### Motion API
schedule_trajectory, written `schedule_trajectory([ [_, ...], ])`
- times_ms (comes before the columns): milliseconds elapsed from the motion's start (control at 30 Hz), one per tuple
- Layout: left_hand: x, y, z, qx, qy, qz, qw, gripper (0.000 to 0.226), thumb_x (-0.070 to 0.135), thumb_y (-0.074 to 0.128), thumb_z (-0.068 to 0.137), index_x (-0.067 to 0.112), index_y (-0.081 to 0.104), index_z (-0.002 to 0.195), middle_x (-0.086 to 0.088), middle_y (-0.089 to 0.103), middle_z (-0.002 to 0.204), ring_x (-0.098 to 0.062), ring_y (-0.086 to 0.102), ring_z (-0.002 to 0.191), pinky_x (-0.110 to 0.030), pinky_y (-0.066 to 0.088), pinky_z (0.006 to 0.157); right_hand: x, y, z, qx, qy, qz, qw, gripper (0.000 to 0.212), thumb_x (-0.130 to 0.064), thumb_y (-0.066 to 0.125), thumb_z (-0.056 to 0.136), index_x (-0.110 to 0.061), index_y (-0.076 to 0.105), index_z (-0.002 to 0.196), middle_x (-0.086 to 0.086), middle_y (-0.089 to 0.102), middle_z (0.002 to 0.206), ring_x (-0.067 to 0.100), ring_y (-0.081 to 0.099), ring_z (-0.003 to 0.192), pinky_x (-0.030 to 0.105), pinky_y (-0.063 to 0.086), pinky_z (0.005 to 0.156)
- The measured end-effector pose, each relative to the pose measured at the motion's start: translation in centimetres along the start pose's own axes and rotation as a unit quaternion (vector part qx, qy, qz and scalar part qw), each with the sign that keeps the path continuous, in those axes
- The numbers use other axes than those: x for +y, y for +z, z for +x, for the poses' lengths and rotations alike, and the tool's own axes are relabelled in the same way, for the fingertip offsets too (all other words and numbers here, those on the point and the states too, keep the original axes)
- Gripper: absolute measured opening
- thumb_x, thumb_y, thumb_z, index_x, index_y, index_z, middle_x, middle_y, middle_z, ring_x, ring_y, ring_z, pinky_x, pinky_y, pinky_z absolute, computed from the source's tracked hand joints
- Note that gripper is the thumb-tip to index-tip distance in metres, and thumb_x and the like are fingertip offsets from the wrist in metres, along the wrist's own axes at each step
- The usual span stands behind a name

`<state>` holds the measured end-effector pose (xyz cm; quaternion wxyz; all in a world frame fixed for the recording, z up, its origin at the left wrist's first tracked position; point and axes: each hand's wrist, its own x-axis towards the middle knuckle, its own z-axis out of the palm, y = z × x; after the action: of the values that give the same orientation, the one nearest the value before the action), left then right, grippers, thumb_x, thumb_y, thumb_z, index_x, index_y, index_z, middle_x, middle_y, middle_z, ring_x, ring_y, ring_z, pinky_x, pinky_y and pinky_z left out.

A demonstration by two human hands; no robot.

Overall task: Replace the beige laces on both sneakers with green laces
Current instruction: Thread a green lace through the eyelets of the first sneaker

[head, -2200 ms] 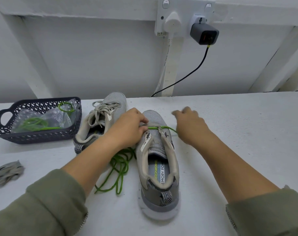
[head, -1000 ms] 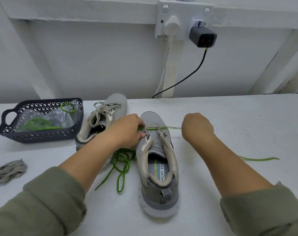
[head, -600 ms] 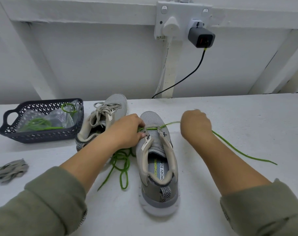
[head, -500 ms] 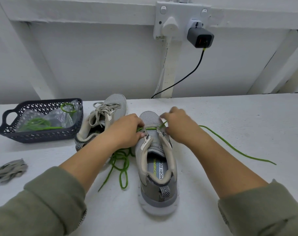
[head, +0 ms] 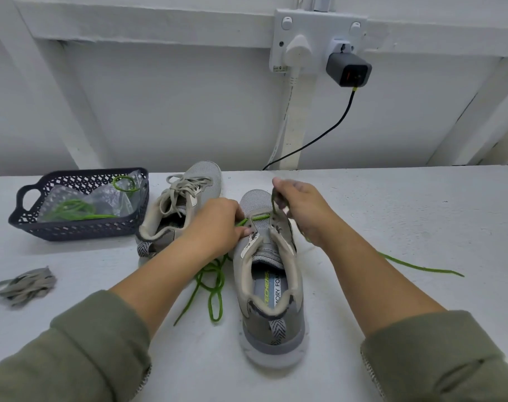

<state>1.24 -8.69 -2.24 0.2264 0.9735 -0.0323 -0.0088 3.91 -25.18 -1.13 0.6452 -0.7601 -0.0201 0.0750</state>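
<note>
Lacing the near sneaker (head: 268, 265): left hand (head: 215, 227) pinches the green lace (head: 260, 218) at the lowest eyelet, right hand (head: 302, 210) pinches its raised end, which likely wants threading into the next eyelet.

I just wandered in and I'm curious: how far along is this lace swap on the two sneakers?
Done: the beige lace is out of the near sneaker, bundled aside. In hand: the green lace crosses its front eyelets; the left hand holds one side, the right hand pinches the lifted end. Left: the remaining eyelets, then the far sneaker, still beige-laced; a spare green lace waits in the basket.
</note>
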Motion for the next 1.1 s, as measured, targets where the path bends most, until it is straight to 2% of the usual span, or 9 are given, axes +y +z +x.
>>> schedule_trajectory([
  [200,0.3,0.0,-0.1,-0.007,0.000,-0.013,1.000,0.018,0.031,0.061,0.093,0.016,0.060,0.102,-0.007,0.065,0.098,-0.024,0.060,0.094,-0.033,0.048,0.080,-2.1,-0.1,0.5,-0.033,-0.028,0.193,0.980,0.020,-0.031,0.051,0.098,-0.014,0.062,0.093,-0.002,0.065,0.092,0.009,0.059,0.085,0.026,0.044,0.080],
  [300,0.9,-1.6,0.3,0.014,-0.009,-0.135,0.991,0.013,0.027,0.049,0.098,0.021,0.056,0.107,0.000,0.061,0.084,-0.016,0.057,0.075,-0.029,0.044,0.066,-1.1,-0.3,0.7,-0.013,-0.059,0.019,0.998,0.015,-0.015,0.048,0.100,-0.011,0.062,0.105,0.000,0.066,0.087,0.008,0.059,0.069,0.022,0.048,0.070],
  [400,1.6,-3.0,0.8,0.054,-0.003,-0.279,0.959,0.014,0.021,0.041,0.101,0.023,0.051,0.111,-0.002,0.058,0.079,-0.011,0.049,0.063,-0.024,0.039,0.055,0.8,-0.3,1.0,-0.020,-0.085,-0.236,0.968,0.026,-0.011,0.046,0.098,-0.017,0.066,0.114,-0.005,0.063,0.085,0.004,0.052,0.064,0.023,0.044,0.066],
  [500,1.9,-3.6,0.9,0.042,0.062,-0.354,0.932,0.019,0.009,0.038,0.100,0.022,0.049,0.109,0.002,0.059,0.079,-0.003,0.055,0.066,-0.012,0.040,0.060,1.7,-0.2,0.9,-0.051,-0.090,-0.268,0.958,0.028,-0.013,0.052,0.096,-0.017,0.066,0.119,-0.010,0.060,0.088,-0.006,0.047,0.063,0.016,0.038,0.064],
  [667,2.6,-4.2,0.8,-0.004,0.141,-0.399,0.906,0.020,0.001,0.038,0.101,0.015,0.051,0.107,-0.001,0.060,0.079,-0.003,0.051,0.059,-0.013,0.044,0.062,1.3,0.4,0.6,-0.029,-0.115,-0.136,0.984,0.005,-0.024,0.069,0.088,-0.021,0.070,0.091,-0.020,0.061,0.064,-0.004,0.053,0.060,0.014,0.042,0.065],
  [767,2.7,-4.9,0.7,0.052,0.099,-0.508,0.854,0.020,0.003,0.039,0.101,0.018,0.052,0.101,0.000,0.055,0.072,-0.005,0.046,0.051,-0.017,0.044,0.056,1.4,0.5,0.9,0.091,-0.042,-0.052,0.994,0.016,-0.024,0.063,0.093,-0.020,0.066,0.077,-0.008,0.058,0.064,0.010,0.054,0.060,0.027,0.046,0.062],
  [833,2.6,-5.3,0.6,0.070,0.068,-0.563,0.821,0.019,0.005,0.038,0.102,0.019,0.051,0.101,0.001,0.054,0.070,-0.005,0.042,0.048,-0.018,0.040,0.050,1.6,0.2,0.8,0.089,-0.007,-0.096,0.991,0.014,-0.022,0.060,0.094,-0.018,0.067,0.082,-0.003,0.060,0.071,0.014,0.055,0.067,0.026,0.045,0.064],
  [933,2.1,-5.0,0.7,0.044,0.082,-0.468,0.879,0.019,0.008,0.038,0.102,0.023,0.050,0.102,0.007,0.062,0.072,-0.005,0.041,0.050,-0.018,0.036,0.049,1.0,-0.1,0.5,-0.025,-0.064,-0.154,0.986,0.019,-0.014,0.063,0.089,-0.017,0.068,0.107,-0.007,0.065,0.089,0.008,0.058,0.077,0.020,0.045,0.071],
  [1100,2.2,-4.5,0.7,0.034,0.143,-0.321,0.935,0.019,0.008,0.041,0.101,0.025,0.050,0.098,0.008,0.065,0.076,0.005,0.044,0.047,-0.023,0.033,0.055,-0.6,0.6,0.0,-0.006,-0.185,-0.167,0.968,0.017,-0.034,0.066,0.088,-0.017,0.071,0.091,0.000,0.068,0.082,0.013,0.058,0.073,0.032,0.048,0.072],
])
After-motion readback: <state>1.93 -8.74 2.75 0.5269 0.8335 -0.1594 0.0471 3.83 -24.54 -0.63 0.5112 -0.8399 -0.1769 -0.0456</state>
